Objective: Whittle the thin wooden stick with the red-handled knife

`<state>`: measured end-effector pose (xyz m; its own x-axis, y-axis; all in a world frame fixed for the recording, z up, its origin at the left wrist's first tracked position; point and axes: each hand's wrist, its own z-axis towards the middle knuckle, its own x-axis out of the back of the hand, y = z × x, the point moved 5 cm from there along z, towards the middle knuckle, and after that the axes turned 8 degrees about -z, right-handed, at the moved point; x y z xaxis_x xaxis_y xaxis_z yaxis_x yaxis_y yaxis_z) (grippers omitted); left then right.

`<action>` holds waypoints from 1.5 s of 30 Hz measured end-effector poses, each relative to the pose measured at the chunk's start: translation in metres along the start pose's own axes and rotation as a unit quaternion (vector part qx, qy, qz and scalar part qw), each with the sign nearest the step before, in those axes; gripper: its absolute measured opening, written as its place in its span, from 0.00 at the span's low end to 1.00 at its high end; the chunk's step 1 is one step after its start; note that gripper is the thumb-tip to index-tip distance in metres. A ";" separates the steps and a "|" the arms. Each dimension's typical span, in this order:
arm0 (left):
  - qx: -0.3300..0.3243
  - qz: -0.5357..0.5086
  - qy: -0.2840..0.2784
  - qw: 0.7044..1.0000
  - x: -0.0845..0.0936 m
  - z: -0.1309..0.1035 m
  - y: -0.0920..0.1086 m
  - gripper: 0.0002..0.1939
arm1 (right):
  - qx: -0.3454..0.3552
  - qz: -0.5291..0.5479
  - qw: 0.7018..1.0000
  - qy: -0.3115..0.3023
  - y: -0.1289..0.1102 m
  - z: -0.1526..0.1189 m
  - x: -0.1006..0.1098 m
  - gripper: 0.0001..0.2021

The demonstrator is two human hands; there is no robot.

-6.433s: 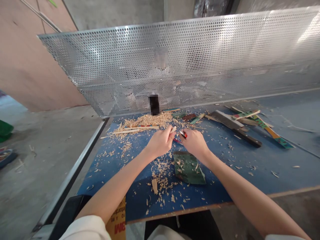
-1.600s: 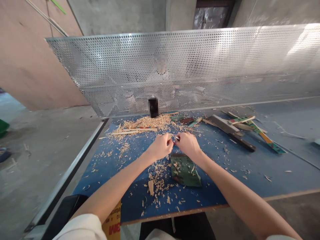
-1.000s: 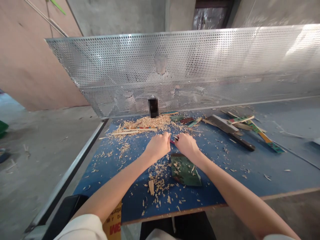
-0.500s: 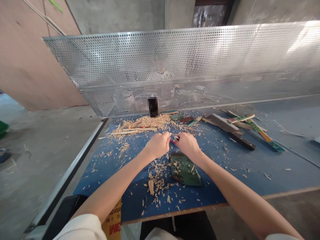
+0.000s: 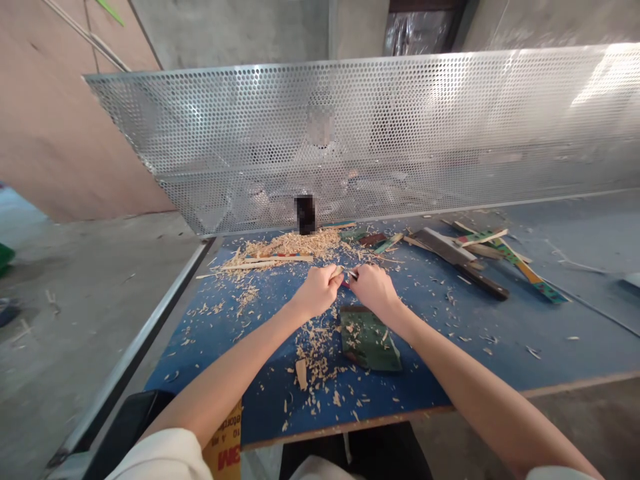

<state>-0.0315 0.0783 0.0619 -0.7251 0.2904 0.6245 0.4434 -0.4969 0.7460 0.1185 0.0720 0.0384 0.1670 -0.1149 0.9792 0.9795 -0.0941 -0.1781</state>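
Close together above the blue table [image 5: 220, 347], my two hands work at the middle of the view. My left hand [image 5: 321, 289] is closed on a small pale wood piece [image 5: 337, 272]. My right hand [image 5: 371, 287] is closed round a thin tool with a metallic tip [image 5: 353, 274]; most of it is hidden in the fingers. A bit of pink or red shows between the hands. Just below my right hand lies a dark green piece [image 5: 371, 340] sprinkled with shavings. Beyond the hands is a heap of wood shavings [image 5: 300, 243] with thin sticks.
A cleaver with a dark handle [image 5: 483, 281] lies at the right beside painted wood strips [image 5: 533, 273]. A perforated metal panel [image 5: 350, 133] stands along the table's far edge. A yellow box [image 5: 227, 443] is at the near left edge. Loose shavings are scattered about.
The fingers of my left hand have shifted slightly, and more of the pale wood piece shows at their tips. My right hand is nearly unmoved.
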 end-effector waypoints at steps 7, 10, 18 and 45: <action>-0.022 0.037 0.015 0.999 0.002 -0.001 -0.001 0.13 | -0.007 -0.008 1.000 0.000 -0.004 -0.003 0.003 0.12; -0.045 0.043 -0.008 0.998 0.000 -0.007 0.010 0.10 | -0.023 -0.015 1.000 -0.010 0.008 0.005 0.005 0.13; -0.043 -0.069 -0.005 0.997 0.000 -0.013 0.030 0.18 | -0.066 -0.007 0.991 0.112 0.051 0.020 0.028 0.18; -0.169 0.015 0.030 0.985 0.002 -0.012 0.021 0.13 | 0.091 -0.002 0.987 0.134 0.010 -0.008 0.012 0.10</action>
<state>-0.0302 0.0586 0.0765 -0.7491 0.2281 0.6220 0.2709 -0.7513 0.6018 0.1299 0.0621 0.0479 0.1519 -0.3744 0.9147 0.9880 0.0819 -0.1306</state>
